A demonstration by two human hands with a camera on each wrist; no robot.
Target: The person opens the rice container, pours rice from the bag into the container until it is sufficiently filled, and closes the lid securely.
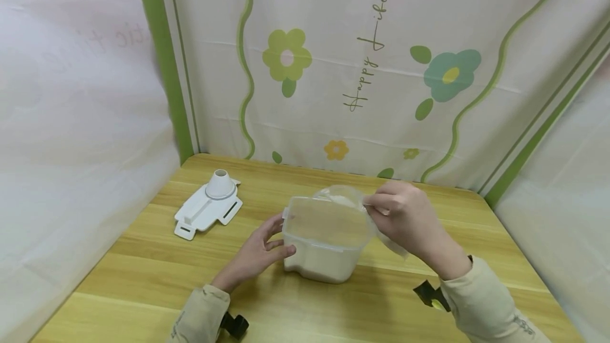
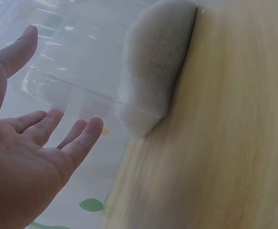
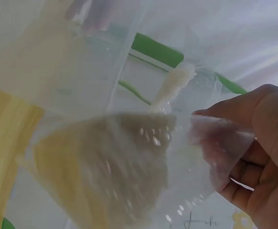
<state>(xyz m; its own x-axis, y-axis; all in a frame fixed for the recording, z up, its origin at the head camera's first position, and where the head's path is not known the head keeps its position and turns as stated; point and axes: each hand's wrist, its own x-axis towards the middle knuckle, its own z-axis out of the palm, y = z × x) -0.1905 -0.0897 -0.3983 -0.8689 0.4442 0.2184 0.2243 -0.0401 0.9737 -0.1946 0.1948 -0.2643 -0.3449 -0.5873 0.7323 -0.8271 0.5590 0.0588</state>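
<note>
A translucent plastic container (image 1: 324, 258) stands on the table, with white granules (image 2: 153, 62) at its bottom. At its left side is my left hand (image 1: 264, 247), thumb toward the front corner and fingers spread along the wall. My right hand (image 1: 405, 216) pinches a clear plastic bag (image 3: 124, 167) between thumb and fingers, over the container's right rim. The bag hangs tilted, its far part reaching over the open top. White grains (image 3: 177, 83) show near the bag's edge in the right wrist view.
A white lid (image 1: 205, 210) with a cone-shaped spout (image 1: 221, 184) lies at the left of the wooden table (image 1: 143, 279). A printed fabric curtain (image 1: 329, 68) encloses the table at the back and sides. Dark wrist straps (image 1: 233, 326) sit on both sleeves.
</note>
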